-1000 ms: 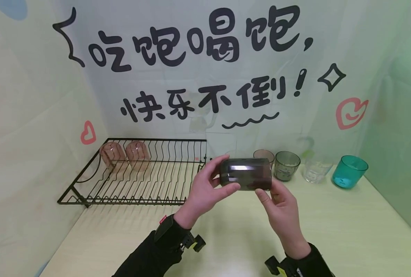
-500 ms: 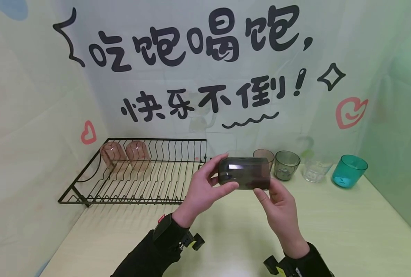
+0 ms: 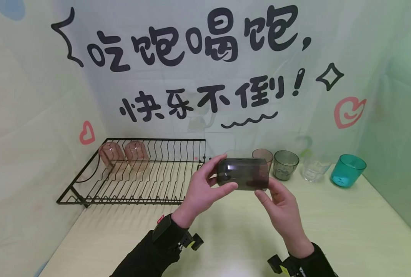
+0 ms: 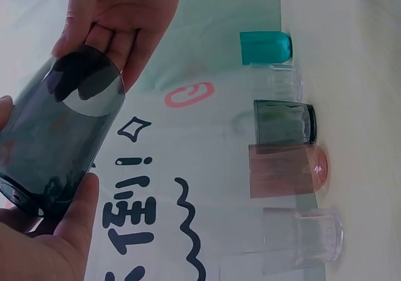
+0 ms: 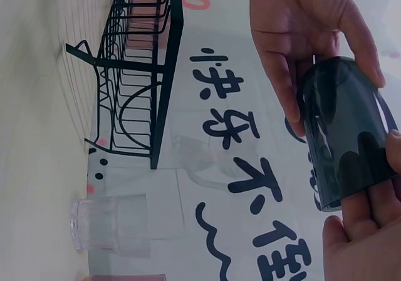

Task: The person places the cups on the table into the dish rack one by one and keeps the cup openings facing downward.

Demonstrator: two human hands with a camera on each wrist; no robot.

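Both hands hold a dark grey see-through drinking glass [image 3: 242, 174] on its side, raised in front of the wall. My left hand [image 3: 202, 192] grips its base end, thumb along the near side and fingers behind. The open rim faces right, where my right hand [image 3: 284, 209] pinches it with the thumb below and fingers at the far side. In the left wrist view, fingers of the right hand [image 4: 135, 11] show dark through the glass [image 4: 62, 130] near the rim. The right wrist view shows the left hand [image 5: 301, 17] around the rounded base of the glass [image 5: 348, 130].
A black wire dish rack [image 3: 136, 201] stands left, with two pink glasses [image 3: 136, 154] upside down at its back left. Along the back right stand a pink glass [image 3: 262, 154], a grey glass [image 3: 286, 165], clear glasses [image 3: 314, 171] [image 4: 304, 240] and a teal glass [image 3: 348, 171].
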